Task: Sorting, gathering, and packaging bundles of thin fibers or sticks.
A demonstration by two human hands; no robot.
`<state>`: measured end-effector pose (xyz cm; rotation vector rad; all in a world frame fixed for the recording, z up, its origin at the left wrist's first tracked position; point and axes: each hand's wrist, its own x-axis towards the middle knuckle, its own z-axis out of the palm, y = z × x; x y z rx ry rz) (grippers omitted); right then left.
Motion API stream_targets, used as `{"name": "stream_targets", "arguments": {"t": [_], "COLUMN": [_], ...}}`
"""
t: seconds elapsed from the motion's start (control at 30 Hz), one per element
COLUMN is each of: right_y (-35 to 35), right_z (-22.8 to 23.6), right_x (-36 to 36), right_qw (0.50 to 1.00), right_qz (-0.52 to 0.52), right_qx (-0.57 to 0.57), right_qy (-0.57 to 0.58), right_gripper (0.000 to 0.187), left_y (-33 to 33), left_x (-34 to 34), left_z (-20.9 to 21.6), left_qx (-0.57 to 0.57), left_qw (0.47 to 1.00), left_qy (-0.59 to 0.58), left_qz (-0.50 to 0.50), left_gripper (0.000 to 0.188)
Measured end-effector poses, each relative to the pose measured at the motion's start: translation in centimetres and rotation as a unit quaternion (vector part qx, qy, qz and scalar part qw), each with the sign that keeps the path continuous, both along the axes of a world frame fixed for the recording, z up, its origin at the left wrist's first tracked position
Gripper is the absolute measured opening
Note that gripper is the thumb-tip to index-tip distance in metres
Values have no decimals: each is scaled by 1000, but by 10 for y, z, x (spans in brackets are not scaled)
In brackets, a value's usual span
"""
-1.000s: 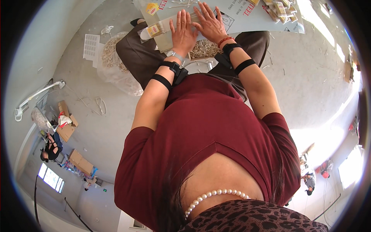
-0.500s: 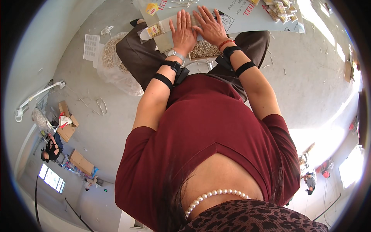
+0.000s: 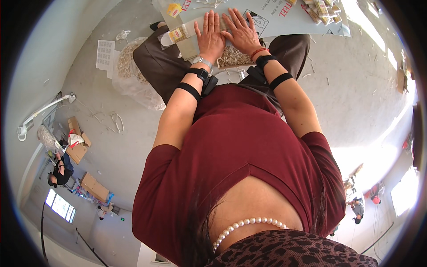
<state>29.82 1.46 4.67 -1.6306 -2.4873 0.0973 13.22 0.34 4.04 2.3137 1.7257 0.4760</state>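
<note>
My left hand [image 3: 211, 41] lies flat with its fingers stretched forward. Beside it my right hand [image 3: 243, 37] is also flat, its fingers spread a little, and the two thumbs meet. Both palms press on a row of thin sticks [image 3: 192, 27], which look like cotton swabs; most of the row is hidden under the hands. At its left end sits a clear pack of swabs [image 3: 177, 34] with a yellow and white label. Below the hands, between my knees, an open box [image 3: 234, 58] holds many loose swabs.
The grey printed board [image 3: 307, 24] is the work surface. Filled swab packs [image 3: 324, 11] pile at its far right, loose swabs [image 3: 211, 4] and a yellow label [image 3: 174, 10] at the far left. A plastic bag of swabs [image 3: 133, 71] stands on the floor at left, by a printed sheet [image 3: 105, 54].
Both hands stay flat on the row of sticks and have shifted only very slightly toward me. Nothing has been picked up or let go.
</note>
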Motion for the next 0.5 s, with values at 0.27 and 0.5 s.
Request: {"name": "stream_targets", "arguments": {"t": [0.27,0.5], "right_y": [-1,-1], "right_z": [-8,8], "right_x": [12,10], "right_qw": [987,994], "right_qz": [-39,-60], "right_qx": [20,-23], "right_qy": [152,-91], "right_gripper": [72,75], "left_y": [1,-8], "left_x": [-6,-15], "left_z": [6,3], "left_qx": [8,0], "left_qw": [1000,999], "left_qy": [9,28], "left_qz": [5,30], "left_gripper": [78,83]}}
